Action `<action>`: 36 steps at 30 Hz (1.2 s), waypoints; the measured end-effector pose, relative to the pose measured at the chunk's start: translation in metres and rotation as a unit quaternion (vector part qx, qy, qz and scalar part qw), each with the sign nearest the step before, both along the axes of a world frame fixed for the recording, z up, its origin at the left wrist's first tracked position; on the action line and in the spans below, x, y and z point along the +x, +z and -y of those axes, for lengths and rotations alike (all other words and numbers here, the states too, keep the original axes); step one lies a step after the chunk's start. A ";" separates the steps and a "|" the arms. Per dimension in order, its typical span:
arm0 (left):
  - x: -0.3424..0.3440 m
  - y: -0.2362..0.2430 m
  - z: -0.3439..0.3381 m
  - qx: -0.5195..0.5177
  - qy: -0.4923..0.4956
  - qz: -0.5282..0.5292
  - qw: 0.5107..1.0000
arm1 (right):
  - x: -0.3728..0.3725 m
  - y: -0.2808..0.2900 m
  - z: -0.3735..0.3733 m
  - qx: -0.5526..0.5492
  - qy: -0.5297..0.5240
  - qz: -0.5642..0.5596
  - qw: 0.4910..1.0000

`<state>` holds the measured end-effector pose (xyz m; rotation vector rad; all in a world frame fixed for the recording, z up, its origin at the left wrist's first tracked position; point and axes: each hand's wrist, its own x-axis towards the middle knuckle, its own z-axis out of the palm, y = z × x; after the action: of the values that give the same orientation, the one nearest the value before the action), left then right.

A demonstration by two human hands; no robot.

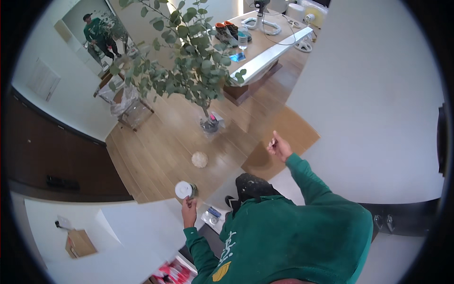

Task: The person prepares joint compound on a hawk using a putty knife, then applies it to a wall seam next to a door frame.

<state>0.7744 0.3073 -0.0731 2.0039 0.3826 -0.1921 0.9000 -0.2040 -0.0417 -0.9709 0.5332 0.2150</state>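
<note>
My left hand [189, 212], low in the centre-left, grips a round container with a white lid [184, 189] by its near side. My right hand [279, 146] is raised at centre right with its fingers curled; something small may be in them, but I cannot make it out. It is above a flat brown cardboard sheet [298, 132] on the floor. Between my hands and farther forward, a round cream-coloured object [199, 159] lies on the wooden floor. Beyond it stands a tall leafy plant [189, 71] with a wrapped base [209, 125].
A table [265, 52] holds shoes [226, 33], a bottle [242, 38] and a tool [260, 12]. A wrapped chair [124, 104] stands beneath a mirror [71, 35] reflecting a person. A dark door [56, 146] is left, a white wall [378, 94] right, a white surface [132, 236] lower left.
</note>
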 end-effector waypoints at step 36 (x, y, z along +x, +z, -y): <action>0.241 -0.107 0.006 -0.015 0.148 -0.168 0.975 | 0.715 0.088 0.172 -0.756 -0.168 0.180 0.606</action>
<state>1.0153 0.3009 -0.1798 1.8585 0.8823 -0.3464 1.6151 -0.3765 0.0461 -2.4639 0.4280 -0.9761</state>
